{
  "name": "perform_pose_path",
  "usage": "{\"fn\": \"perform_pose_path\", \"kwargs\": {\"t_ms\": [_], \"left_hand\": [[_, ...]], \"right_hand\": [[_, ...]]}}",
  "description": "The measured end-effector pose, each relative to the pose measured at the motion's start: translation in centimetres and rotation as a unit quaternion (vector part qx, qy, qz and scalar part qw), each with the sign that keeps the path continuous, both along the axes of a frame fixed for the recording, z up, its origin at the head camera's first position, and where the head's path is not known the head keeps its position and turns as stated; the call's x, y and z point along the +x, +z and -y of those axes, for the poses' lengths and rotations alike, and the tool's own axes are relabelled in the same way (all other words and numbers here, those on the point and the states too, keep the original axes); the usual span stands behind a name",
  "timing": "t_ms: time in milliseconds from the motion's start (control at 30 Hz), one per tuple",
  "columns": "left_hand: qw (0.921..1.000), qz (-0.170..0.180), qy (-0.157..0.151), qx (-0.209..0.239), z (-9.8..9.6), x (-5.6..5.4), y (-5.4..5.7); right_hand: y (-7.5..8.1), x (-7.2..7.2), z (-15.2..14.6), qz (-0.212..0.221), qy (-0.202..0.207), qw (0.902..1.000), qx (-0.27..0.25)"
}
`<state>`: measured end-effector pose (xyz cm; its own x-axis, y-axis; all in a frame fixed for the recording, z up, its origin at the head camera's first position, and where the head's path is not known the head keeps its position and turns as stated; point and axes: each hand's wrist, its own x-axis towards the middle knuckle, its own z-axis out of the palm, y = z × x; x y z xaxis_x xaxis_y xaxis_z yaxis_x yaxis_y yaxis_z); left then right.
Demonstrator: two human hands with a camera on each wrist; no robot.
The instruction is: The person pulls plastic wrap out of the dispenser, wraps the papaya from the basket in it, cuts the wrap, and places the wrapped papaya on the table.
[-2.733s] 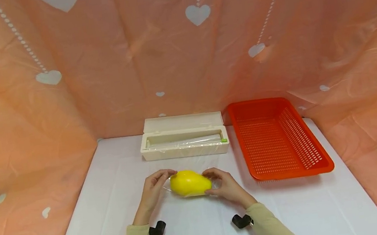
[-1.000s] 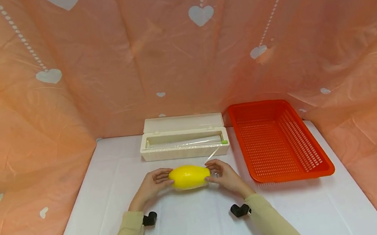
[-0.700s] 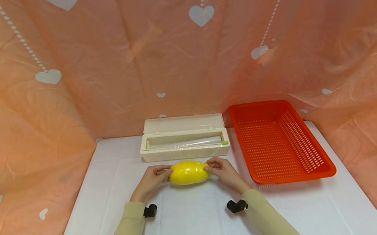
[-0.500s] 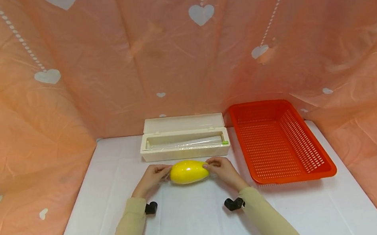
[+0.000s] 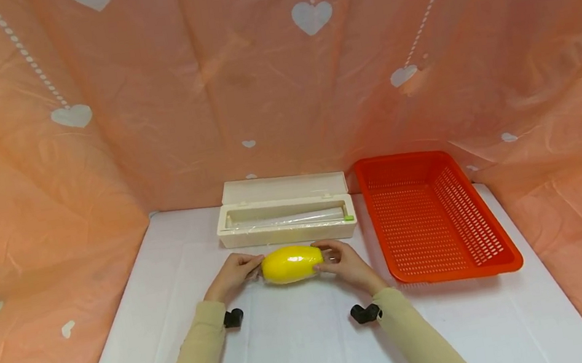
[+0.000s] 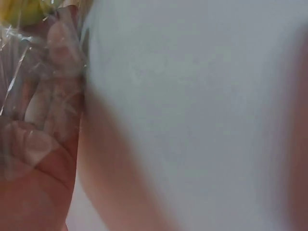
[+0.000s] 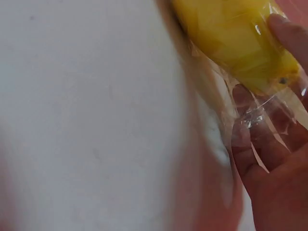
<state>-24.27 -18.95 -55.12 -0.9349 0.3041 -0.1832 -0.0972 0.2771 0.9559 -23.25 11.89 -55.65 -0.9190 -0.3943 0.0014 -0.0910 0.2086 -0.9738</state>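
A long, rounded yellow fruit (image 5: 292,264), mango-like in shape, is wrapped in clear plastic film and lies sideways between my hands. At its left end my left hand (image 5: 233,274) pinches the gathered film (image 5: 255,272) between thumb and fingers. My right hand (image 5: 348,264) holds the right end, thumb at the near side and fingers at the far side. Close up in the right wrist view, loose film (image 7: 257,115) spreads over the fingers past the fruit's dark-spotted tip. Crinkled film (image 6: 19,62) overlaps the left palm in the left wrist view, where the fruit barely shows.
Just beyond the fruit stands a white film dispenser box (image 5: 287,233), lid up, with a roll (image 5: 296,218) inside and a green slider (image 5: 349,218). A red perforated basket (image 5: 401,271) sits at the right. Patterned orange cloth (image 5: 255,87) walls the white table (image 5: 293,355).
The wrapped fruit has moved away from me, nearer the box. My left hand has gone from the fruit's end to the film there. My right thumb has slid lower on the near side.
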Motion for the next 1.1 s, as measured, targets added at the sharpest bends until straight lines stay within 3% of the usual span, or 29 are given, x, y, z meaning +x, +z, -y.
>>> {"fn": "perform_pose_path", "kwargs": {"t_ms": [200,300,467,733,867,967,1100], "left_hand": [[0.9993,-0.01,0.016,0.032,1.0,0.3,1.3],[0.9992,-0.028,0.019,0.021,1.5,0.5,1.7],[0.999,-0.04,0.016,-0.009,1.7,0.5,1.6],[0.9942,-0.107,0.013,-0.004,1.9,-0.3,1.5],[0.9949,-0.1,0.016,-0.006,2.3,-0.4,1.6],[0.9975,-0.064,0.028,-0.009,2.6,-0.3,1.6],[0.9988,-0.046,0.019,0.001,3.0,-0.3,1.2]], "right_hand": [[-0.2,-0.2,0.0,-0.002,-0.023,0.9997,-0.009],[-0.2,-0.4,-0.1,0.001,-0.034,0.9994,0.002],[-0.2,-0.7,-0.1,0.007,-0.054,0.9983,0.019],[0.0,-1.1,0.3,0.019,-0.072,0.9968,0.031],[0.2,-1.4,0.7,0.031,-0.076,0.9964,0.022],[0.3,-1.6,0.8,0.04,-0.086,0.9954,0.019],[0.3,-1.7,0.8,0.042,-0.094,0.9944,0.022]]}}
